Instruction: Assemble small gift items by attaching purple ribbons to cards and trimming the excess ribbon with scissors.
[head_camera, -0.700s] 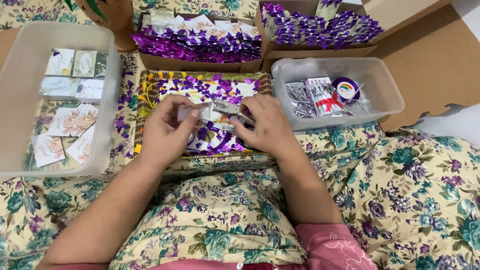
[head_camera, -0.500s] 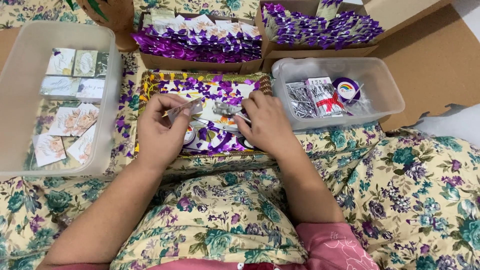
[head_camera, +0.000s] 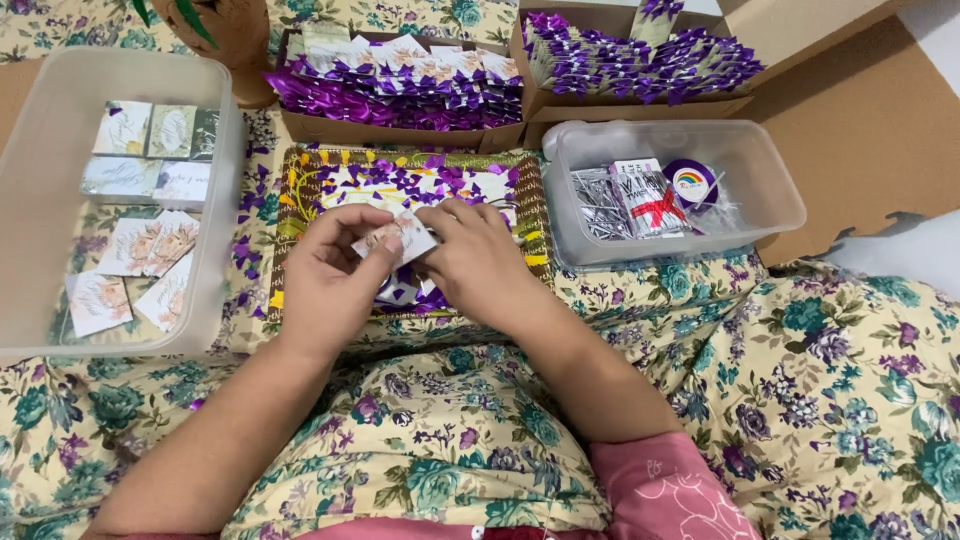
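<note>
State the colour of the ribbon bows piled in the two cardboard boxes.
Purple, shiny satin ribbon bows; the head view shows them clearly in both cardboard boxes.

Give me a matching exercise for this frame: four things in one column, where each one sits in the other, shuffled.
Things:
1. small card
2. ribbon spool
3. loose floral cards
4. purple ribbon scraps

Places:
A. clear tub on the right
B. patterned tray
C. between left hand and right hand
D. clear tub on the left

Pairs: 1-C, 2-A, 3-D, 4-B
</note>
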